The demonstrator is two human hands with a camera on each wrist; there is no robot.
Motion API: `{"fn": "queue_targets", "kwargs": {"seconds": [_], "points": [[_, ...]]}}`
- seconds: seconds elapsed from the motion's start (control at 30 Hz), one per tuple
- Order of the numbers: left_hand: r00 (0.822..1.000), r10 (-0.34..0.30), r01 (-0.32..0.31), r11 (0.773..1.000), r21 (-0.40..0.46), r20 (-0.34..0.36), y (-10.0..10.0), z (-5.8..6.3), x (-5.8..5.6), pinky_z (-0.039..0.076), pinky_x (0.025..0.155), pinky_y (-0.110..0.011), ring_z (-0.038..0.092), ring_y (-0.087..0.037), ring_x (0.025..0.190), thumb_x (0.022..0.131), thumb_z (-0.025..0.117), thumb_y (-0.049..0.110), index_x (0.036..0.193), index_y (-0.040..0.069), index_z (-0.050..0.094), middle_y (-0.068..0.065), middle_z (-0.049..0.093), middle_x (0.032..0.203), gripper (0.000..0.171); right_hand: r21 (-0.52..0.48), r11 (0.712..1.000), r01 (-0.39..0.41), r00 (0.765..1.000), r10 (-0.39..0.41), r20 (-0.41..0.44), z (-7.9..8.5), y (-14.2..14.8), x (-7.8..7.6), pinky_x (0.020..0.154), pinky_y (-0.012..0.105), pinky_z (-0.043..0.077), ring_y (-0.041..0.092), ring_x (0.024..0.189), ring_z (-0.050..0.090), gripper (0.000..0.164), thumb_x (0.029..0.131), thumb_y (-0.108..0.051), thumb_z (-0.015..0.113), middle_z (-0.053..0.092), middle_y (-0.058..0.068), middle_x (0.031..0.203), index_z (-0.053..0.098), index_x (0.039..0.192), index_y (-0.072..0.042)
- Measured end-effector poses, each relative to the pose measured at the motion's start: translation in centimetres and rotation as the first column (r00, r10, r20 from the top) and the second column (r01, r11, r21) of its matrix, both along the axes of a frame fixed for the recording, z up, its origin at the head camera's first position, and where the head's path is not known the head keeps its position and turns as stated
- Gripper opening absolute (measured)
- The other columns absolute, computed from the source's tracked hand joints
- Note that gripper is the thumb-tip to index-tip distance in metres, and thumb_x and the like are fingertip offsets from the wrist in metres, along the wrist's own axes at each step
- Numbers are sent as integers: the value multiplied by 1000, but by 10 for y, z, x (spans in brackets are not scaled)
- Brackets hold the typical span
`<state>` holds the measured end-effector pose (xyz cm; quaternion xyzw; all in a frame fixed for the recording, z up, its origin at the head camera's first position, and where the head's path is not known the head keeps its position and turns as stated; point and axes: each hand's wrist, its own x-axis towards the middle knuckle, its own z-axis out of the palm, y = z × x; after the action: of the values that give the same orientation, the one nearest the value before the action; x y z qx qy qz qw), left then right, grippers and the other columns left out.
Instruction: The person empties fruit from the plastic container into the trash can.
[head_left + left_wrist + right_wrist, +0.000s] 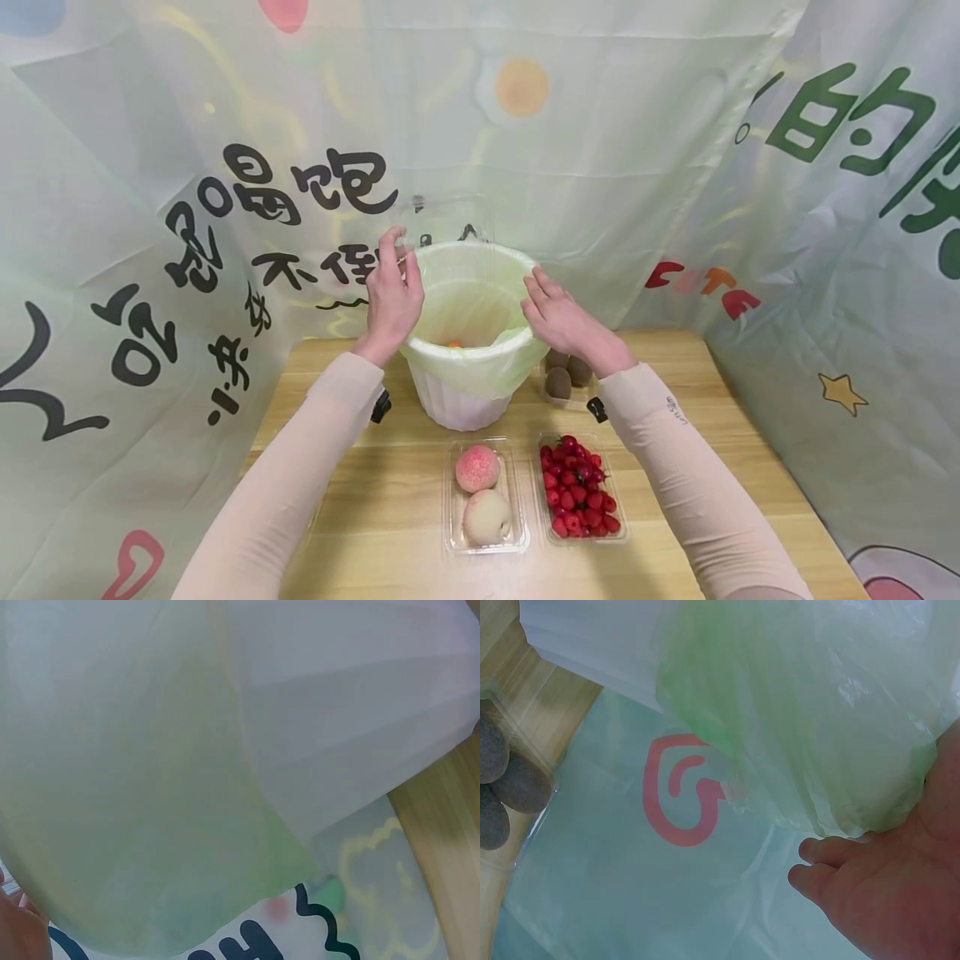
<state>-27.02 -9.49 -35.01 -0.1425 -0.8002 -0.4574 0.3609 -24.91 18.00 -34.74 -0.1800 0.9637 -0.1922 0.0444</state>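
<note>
A white ribbed bin lined with a pale green plastic bag stands on the table. Over its far rim, a clear plastic box is held up at its edge by my left hand. In the left wrist view the bin and bag hide most of that hand. My right hand lies against the bin's right rim, its fingers extended; the right wrist view shows it beside the bag. A small orange thing shows inside the bin, mostly hidden by the near rim.
In front of the bin, a clear tray holds two peaches, and another holds red berries. Several brown, egg-shaped fruits sit in a clear tray behind my right forearm. Printed cloth hangs around the wooden table.
</note>
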Motion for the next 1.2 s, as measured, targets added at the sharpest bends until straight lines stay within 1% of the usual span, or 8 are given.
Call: {"fn": "queue_targets", "kwargs": {"seconds": [0.23, 0.47, 0.57, 0.77, 0.93, 1.0, 1.1, 1.2], "points": [[1000, -9, 9, 1000, -3, 22, 0, 2, 1, 64, 90, -49, 76, -41, 109, 109, 50, 9, 143, 4, 47, -29, 72, 124, 34, 0, 1000, -1, 1000, 1, -6, 1, -1, 2, 133, 61, 11, 36, 165, 4, 68, 114, -40, 18, -2, 16, 178, 12, 168, 0], [994, -23, 23, 1000, 1, 103, -1, 11, 5, 64, 92, -49, 75, -44, 111, 109, 50, 7, 143, 2, 47, -33, 70, 126, 35, -3, 1000, 2, 1000, -2, 1, 3, -1, 3, 133, 60, 11, 36, 166, 3, 68, 114, -41, 18, -3, 15, 178, 12, 168, -1], [993, -11, 12, 1000, -9, 115, -2, 16, 6, 65, 89, -50, 76, -43, 106, 108, 51, 7, 142, 1, 49, -32, 72, 122, 35, -3, 1000, 1, 1000, -1, -1, 3, -1, 3, 133, 61, 10, 36, 166, 3, 67, 114, -40, 18, -3, 16, 178, 12, 168, 0], [987, 10, -10, 1000, -4, 159, -8, 31, 11, 62, 79, -50, 79, -38, 86, 105, 53, 6, 139, 2, 52, -26, 78, 109, 34, -8, 1000, 0, 1000, 0, -1, 3, 0, 2, 133, 60, 10, 35, 166, 3, 68, 114, -41, 18, -2, 15, 178, 12, 168, -1], [972, 12, -12, 1000, -3, 236, -17, 42, 19, 56, 80, -40, 77, -35, 75, 105, 51, 7, 138, 2, 53, -22, 79, 95, 34, -9, 1000, -2, 1000, 2, -6, 1, 1, 2, 133, 60, 10, 35, 166, 2, 67, 114, -40, 18, -2, 16, 178, 13, 168, 0], [963, 17, -14, 1000, -11, 267, -22, 45, 22, 53, 72, -35, 76, -34, 72, 105, 50, 8, 138, 4, 52, -22, 79, 92, 34, -9, 1000, -1, 1000, 1, -6, 1, 1, 2, 133, 60, 10, 34, 166, 2, 67, 114, -40, 18, -2, 15, 178, 13, 168, 0], [948, 15, -13, 1000, -8, 318, -29, 49, 27, 54, 63, -25, 77, -34, 74, 105, 50, 9, 139, 5, 51, -22, 80, 98, 35, -16, 1000, -2, 1000, 2, -3, 1, 1, 2, 133, 59, 10, 34, 166, 2, 66, 114, -39, 19, -3, 15, 178, 12, 168, -1], [932, -6, 0, 1000, 16, 362, -36, 52, 31, 57, 54, -20, 79, -37, 80, 105, 50, 9, 140, 5, 50, -25, 79, 107, 35, -21, 1000, -2, 1000, 2, 1, 0, 1, 2, 133, 59, 9, 35, 166, 2, 66, 114, -39, 19, -3, 15, 178, 12, 168, -1]]}}
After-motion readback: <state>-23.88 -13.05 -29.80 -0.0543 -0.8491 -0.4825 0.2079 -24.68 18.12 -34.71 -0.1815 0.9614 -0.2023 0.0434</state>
